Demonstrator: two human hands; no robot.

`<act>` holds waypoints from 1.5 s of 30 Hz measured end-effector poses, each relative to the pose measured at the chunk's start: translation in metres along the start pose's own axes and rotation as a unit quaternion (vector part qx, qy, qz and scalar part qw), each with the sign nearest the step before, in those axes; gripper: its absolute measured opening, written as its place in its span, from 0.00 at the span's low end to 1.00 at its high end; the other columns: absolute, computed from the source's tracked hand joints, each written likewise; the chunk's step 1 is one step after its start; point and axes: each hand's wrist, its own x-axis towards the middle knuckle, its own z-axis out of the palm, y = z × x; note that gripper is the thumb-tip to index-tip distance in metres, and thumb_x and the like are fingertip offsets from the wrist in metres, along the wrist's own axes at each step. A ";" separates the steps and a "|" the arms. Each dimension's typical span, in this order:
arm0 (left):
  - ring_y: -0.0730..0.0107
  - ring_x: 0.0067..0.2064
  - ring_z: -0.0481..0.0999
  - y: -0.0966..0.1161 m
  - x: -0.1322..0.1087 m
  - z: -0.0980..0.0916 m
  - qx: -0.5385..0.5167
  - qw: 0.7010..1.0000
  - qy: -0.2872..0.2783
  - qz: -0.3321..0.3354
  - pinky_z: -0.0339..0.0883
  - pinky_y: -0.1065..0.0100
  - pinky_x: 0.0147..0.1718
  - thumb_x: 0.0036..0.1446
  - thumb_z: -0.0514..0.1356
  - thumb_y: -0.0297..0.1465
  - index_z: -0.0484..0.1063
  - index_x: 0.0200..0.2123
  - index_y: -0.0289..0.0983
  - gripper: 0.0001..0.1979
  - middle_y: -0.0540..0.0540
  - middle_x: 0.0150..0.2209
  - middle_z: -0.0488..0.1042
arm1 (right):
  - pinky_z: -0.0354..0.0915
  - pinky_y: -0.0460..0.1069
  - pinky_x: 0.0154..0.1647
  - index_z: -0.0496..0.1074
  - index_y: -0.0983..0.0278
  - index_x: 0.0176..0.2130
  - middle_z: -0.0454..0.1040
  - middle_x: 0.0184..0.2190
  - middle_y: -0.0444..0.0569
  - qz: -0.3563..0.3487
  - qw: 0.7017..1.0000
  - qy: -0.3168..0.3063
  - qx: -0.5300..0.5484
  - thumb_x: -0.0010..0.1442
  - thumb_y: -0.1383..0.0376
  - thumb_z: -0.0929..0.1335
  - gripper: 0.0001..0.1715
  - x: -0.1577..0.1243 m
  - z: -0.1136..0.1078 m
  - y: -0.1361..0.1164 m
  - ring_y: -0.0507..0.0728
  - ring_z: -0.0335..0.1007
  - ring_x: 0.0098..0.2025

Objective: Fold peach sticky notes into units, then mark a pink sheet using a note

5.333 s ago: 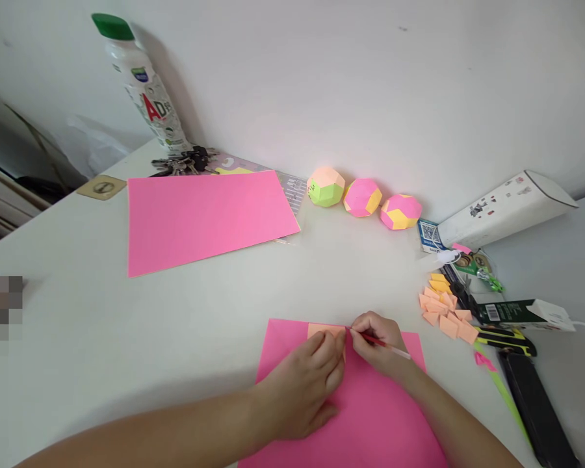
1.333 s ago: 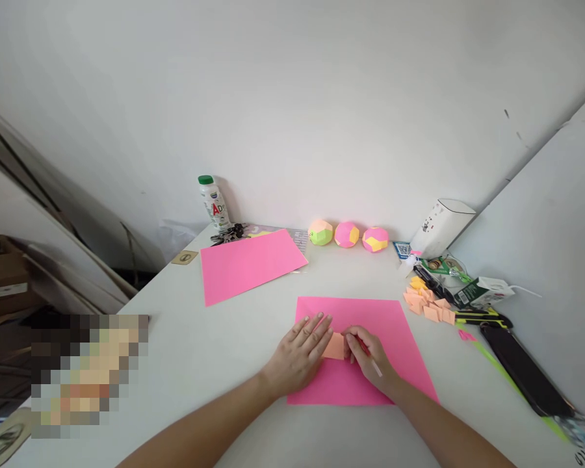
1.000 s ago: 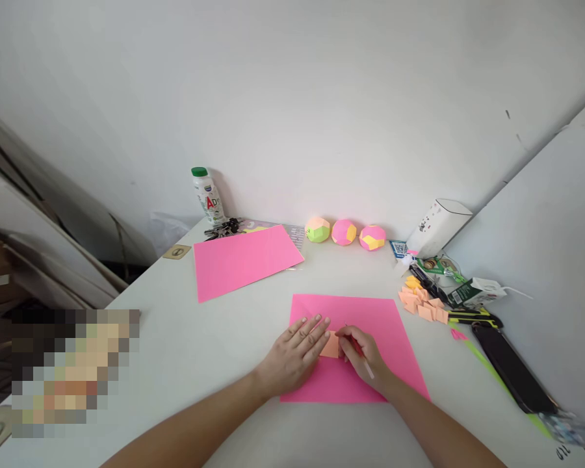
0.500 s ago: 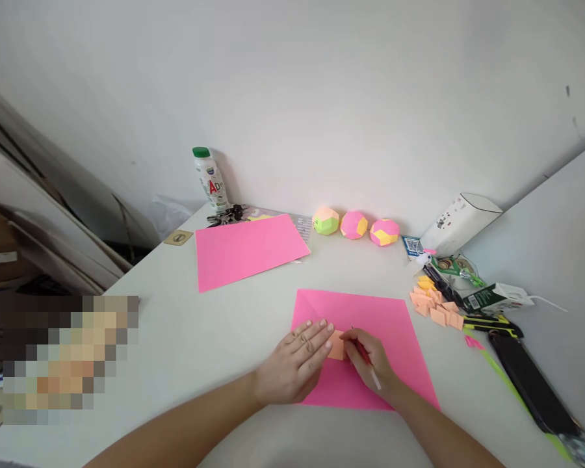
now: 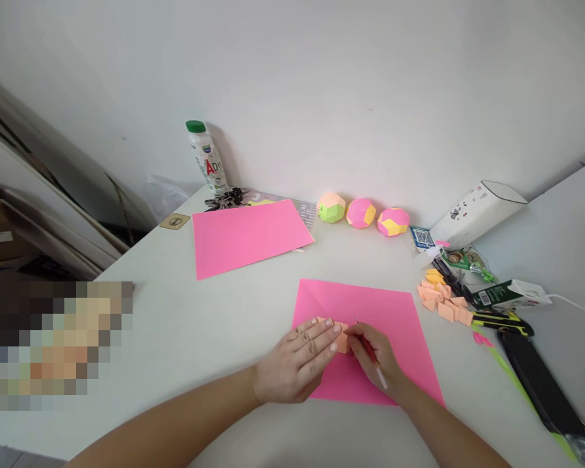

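Observation:
A pink paper sheet lies on the table in front of me. On it is a small peach-coloured paper piece, largely covered by my left hand. That hand lies flat with its fingers stretched out over the piece. At the piece's right edge, my right hand is closed around a slim red pen with a whitish end. Its working tip is hidden by the fingers.
Another pink sheet lies back left, near keys and a bottle. Several paper polyhedra line the wall. To the right are peach paper pieces, a utility knife and a black case.
My view has shifted slightly. My left hand still lies over the peach piece, and more of the piece's top edge shows above its fingers. My right hand keeps hold of the pen.

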 end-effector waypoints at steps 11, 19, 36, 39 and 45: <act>0.50 0.57 0.63 -0.024 0.003 0.006 -0.121 0.975 -0.130 -0.136 0.62 0.51 0.55 0.56 0.56 0.31 0.63 0.54 0.32 0.22 0.35 0.54 0.67 | 0.64 0.63 0.49 0.66 0.60 0.51 0.73 0.43 0.54 -0.188 0.963 0.023 -0.189 0.57 0.67 0.69 0.22 0.004 0.006 0.004 0.65 0.65 0.48; 0.56 0.50 0.68 -0.035 0.007 -0.001 -0.222 0.946 -0.147 -0.186 0.67 0.56 0.50 0.51 0.58 0.25 0.68 0.49 0.35 0.19 0.38 0.46 0.70 | 0.64 0.62 0.49 0.63 0.61 0.50 0.72 0.42 0.54 -0.187 0.960 0.000 -0.210 0.56 0.63 0.71 0.23 0.004 0.003 0.008 0.65 0.65 0.49; 0.53 0.58 0.63 -0.039 -0.009 -0.014 -0.187 0.961 -0.173 -0.108 0.62 0.55 0.56 0.56 0.56 0.27 0.65 0.51 0.34 0.18 0.36 0.52 0.66 | 0.64 0.63 0.48 0.63 0.59 0.49 0.69 0.42 0.54 -0.133 0.969 -0.010 -0.207 0.54 0.62 0.71 0.24 0.007 0.004 0.006 0.64 0.64 0.47; 0.51 0.59 0.63 -0.040 -0.016 -0.012 -0.166 0.963 -0.173 -0.124 0.61 0.53 0.57 0.57 0.57 0.30 0.61 0.56 0.33 0.23 0.34 0.56 0.64 | 0.64 0.62 0.50 0.64 0.58 0.47 0.69 0.40 0.52 -0.109 0.974 -0.022 -0.198 0.53 0.64 0.71 0.22 0.003 0.008 0.001 0.64 0.64 0.48; 0.54 0.59 0.65 -0.050 -0.017 -0.015 -0.189 0.961 -0.170 -0.111 0.61 0.56 0.57 0.61 0.55 0.30 0.67 0.51 0.31 0.17 0.34 0.56 0.67 | 0.62 0.63 0.53 0.64 0.58 0.49 0.70 0.37 0.51 -0.093 0.979 -0.024 -0.181 0.57 0.65 0.69 0.20 -0.012 0.034 -0.015 0.65 0.60 0.54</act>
